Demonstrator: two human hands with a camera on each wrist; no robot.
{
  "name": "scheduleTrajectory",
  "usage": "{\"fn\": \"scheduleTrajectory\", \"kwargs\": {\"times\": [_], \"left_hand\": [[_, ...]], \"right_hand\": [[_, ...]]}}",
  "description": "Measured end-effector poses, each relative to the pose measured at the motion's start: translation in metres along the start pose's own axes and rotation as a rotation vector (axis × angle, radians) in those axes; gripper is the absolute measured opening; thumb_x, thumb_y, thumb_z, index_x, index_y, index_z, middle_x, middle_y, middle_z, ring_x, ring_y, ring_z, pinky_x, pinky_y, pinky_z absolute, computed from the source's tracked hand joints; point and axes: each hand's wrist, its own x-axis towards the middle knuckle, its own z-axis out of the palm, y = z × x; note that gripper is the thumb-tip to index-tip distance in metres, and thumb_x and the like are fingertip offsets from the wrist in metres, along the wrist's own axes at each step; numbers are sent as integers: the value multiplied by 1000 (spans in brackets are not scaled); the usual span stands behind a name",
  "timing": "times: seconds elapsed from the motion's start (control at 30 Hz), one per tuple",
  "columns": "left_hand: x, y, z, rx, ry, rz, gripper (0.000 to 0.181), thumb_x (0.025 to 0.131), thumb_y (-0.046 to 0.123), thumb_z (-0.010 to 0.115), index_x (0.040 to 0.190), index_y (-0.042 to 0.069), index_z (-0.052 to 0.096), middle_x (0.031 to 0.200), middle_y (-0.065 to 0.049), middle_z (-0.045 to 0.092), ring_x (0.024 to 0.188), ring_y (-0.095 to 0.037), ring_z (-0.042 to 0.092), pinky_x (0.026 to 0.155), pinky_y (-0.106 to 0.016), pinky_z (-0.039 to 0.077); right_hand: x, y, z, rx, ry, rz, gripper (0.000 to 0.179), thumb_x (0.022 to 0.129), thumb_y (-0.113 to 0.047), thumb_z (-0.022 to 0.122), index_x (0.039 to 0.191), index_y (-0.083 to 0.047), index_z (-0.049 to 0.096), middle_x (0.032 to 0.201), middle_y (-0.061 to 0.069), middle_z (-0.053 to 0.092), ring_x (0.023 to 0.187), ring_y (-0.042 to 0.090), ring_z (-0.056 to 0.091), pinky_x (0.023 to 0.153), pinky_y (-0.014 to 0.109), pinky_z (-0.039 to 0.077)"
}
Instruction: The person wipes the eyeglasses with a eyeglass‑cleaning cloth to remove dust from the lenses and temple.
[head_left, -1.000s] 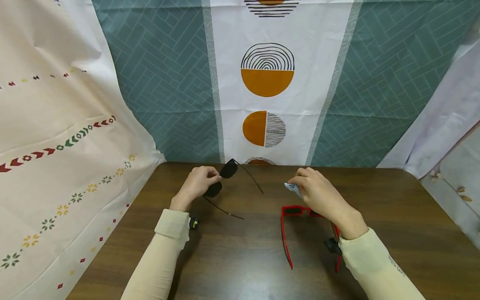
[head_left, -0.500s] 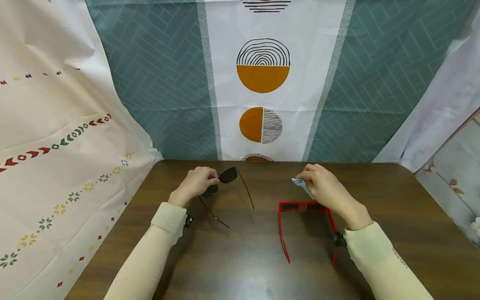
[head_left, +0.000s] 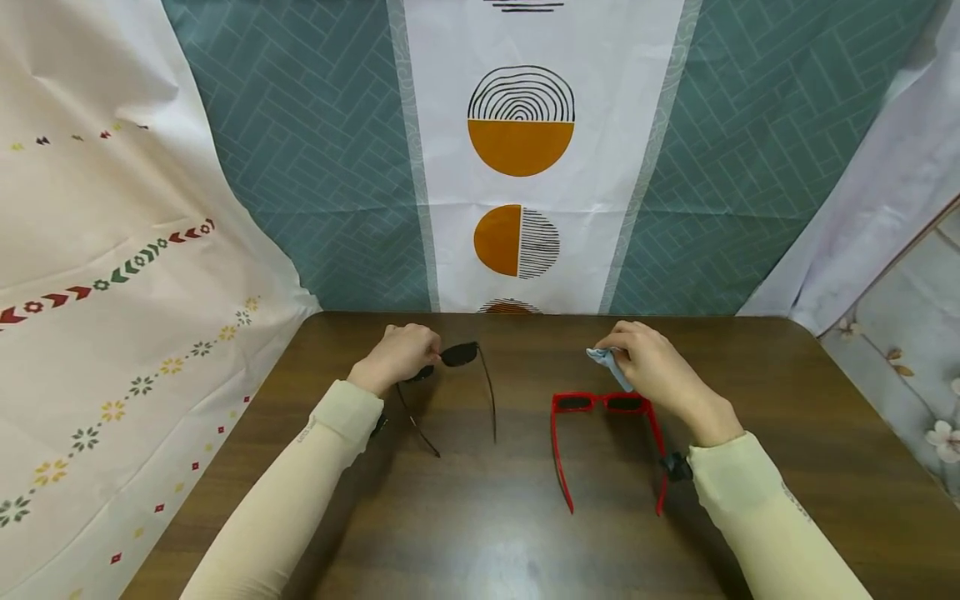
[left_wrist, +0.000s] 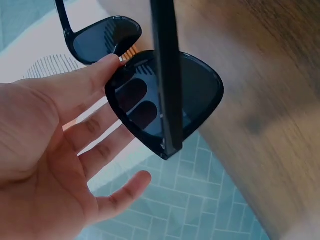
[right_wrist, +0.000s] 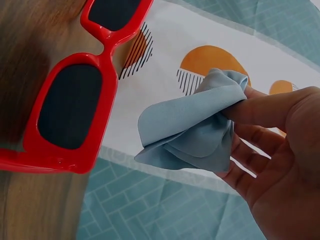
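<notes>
My left hand (head_left: pixel 399 353) pinches black sunglasses (head_left: pixel 460 355) near the bridge, thumb in front and fingers behind a lens, as the left wrist view shows. Their temples are unfolded and point back toward me. A light blue cloth (right_wrist: pixel 190 127), folded and crumpled, is pinched between the thumb and fingers of my right hand (head_left: pixel 651 367). Just below and in front of that hand are red sunglasses (head_left: pixel 592 402) with dark lenses, temples unfolded toward me. Neither hand touches the red pair.
Everything is over a brown wooden table (head_left: pixel 465 525). Behind its far edge hangs a teal and white curtain (head_left: pixel 517 192) with orange circles. A cream patterned cloth (head_left: pixel 135 333) drapes along the left side, and a pale floral one (head_left: pixel 900 358) on the right.
The black sunglasses have turned in my left hand, so their temples now point more toward me. My right hand has shifted slightly right with the cloth, uncovering more of the red frame.
</notes>
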Motion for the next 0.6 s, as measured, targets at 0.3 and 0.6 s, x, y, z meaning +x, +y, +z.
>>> {"fn": "scheduleTrajectory", "kwargs": {"times": [0.3, 0.6], "left_hand": [[5, 6, 11, 35, 8, -32, 9, 99, 11, 71, 104, 9, 78, 104, -6, 71, 96, -26, 65, 90, -54, 44], [6, 2, 20, -35, 22, -23, 15, 103, 10, 65, 113, 8, 75, 112, -7, 69, 107, -30, 65, 95, -56, 41]], "right_hand": [[2, 2, 2, 18, -31, 29, 30, 95, 13, 55, 110, 1, 78, 100, 9, 70, 88, 27, 59, 78, 43, 52], [1, 1, 1, 13, -37, 41, 30, 94, 14, 55, 108, 1, 79, 100, 9, 71, 89, 28, 61, 81, 46, 53]]}}
